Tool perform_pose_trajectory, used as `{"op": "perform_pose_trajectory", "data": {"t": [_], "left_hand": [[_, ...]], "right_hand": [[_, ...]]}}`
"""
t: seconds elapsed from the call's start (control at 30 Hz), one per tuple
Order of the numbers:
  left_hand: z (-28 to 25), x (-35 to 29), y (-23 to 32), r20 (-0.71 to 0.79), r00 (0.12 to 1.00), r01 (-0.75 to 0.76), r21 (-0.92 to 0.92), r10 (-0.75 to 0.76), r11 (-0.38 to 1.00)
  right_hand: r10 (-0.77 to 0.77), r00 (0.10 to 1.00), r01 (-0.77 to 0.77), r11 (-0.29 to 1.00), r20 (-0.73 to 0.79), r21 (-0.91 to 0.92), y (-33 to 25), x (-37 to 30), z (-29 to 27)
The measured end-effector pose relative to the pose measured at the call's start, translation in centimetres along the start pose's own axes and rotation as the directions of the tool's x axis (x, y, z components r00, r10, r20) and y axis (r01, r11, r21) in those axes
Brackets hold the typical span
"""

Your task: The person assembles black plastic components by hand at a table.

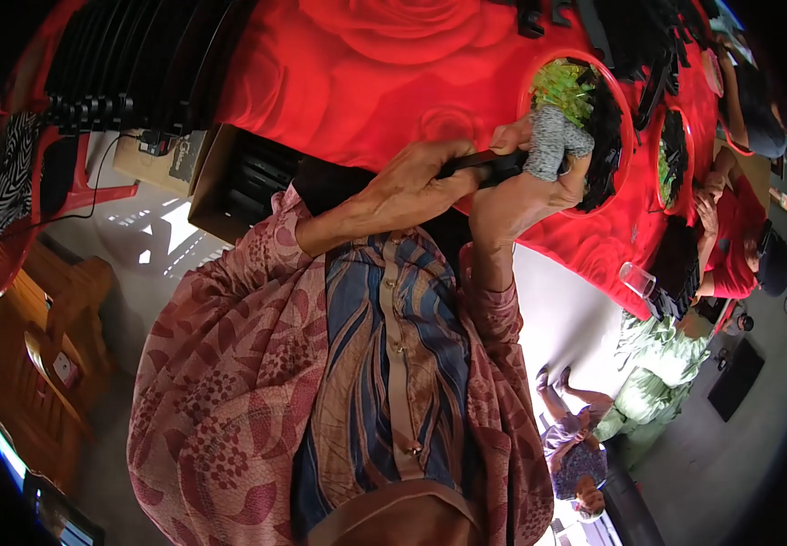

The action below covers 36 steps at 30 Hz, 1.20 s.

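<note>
Left hand (412, 187) pinches a black strip (489, 164), right hand (525, 196) grips grey cloth (553, 141) on it over red basin (625, 100); heap of black parts (605, 127) remains.

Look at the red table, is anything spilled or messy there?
Nothing looks spilled. The left hand and right hand hold a dark, flat piece together beside a round red basin with green and black parts inside. A clear cup lies tipped on its side by the red cloth edge.
</note>
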<state>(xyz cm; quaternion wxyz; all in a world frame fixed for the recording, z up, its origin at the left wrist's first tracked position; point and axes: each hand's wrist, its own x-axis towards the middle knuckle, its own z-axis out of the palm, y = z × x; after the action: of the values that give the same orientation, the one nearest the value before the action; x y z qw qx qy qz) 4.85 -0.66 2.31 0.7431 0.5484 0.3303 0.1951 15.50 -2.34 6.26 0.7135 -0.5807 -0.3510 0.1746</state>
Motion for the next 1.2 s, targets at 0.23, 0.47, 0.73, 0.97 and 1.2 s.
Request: {"op": "perform_pose_trajectory", "data": {"t": [0.23, 0.47, 0.73, 0.97, 1.2], "left_hand": [[0.1, 0.6, 0.3, 0.013, 0.998, 0.054, -0.022, -0.053, 0.998], [-0.6, 1.6, 0.7, 0.117, 0.987, 0.114, -0.016, -0.111, 0.993], [-1.5, -0.2, 1.9, 0.201, 0.978, -0.035, -0.103, 0.055, 0.994], [-0.8, -0.5, 1.5, 0.184, 0.969, -0.128, -0.188, 0.163, 0.974], [-0.2, -0.1, 1.2, -0.154, 0.977, -0.178, -0.232, 0.144, 0.956]], "right_hand": [[-0.066, 0.998, 0.066, 0.997, 0.004, 0.046, 1.0, 0.6, -0.3], [0.042, 0.999, -0.039, 0.992, -0.023, 0.123, 1.1, 0.9, -0.2], [0.162, 0.980, -0.197, 0.891, 0.118, 0.408, 1.1, 2.2, -2.1], [0.067, 0.978, -0.061, 0.997, 0.198, -0.039, -1.2, 4.5, -0.4], [-0.185, 0.977, 0.198, 0.972, 0.107, -0.129, 1.0, 0.7, -1.1]]}}
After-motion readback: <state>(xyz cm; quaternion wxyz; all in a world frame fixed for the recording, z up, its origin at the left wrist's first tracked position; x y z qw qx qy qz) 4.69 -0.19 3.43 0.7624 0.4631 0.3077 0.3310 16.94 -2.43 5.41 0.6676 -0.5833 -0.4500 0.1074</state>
